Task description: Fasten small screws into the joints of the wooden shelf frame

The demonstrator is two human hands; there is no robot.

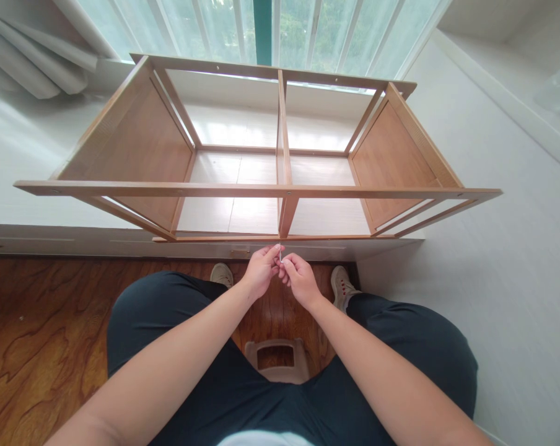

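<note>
Wooden frame [287, 190], two-bay, left fingers [272, 251] and right fingers [290, 266] pinching a slim rod [280, 253]

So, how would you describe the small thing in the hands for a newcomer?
Find the wooden frame by the window and follow its middle divider downward. Just below in view, between the left hand and right hand, is a slim pale piece, too small to identify. Its thin, straight shape sets it apart from the fingers around it.

Loose dark trousers [414, 347], bare forearms [199, 337], pale shoes [221, 274], small red touches [346, 285] on the right one
</note>
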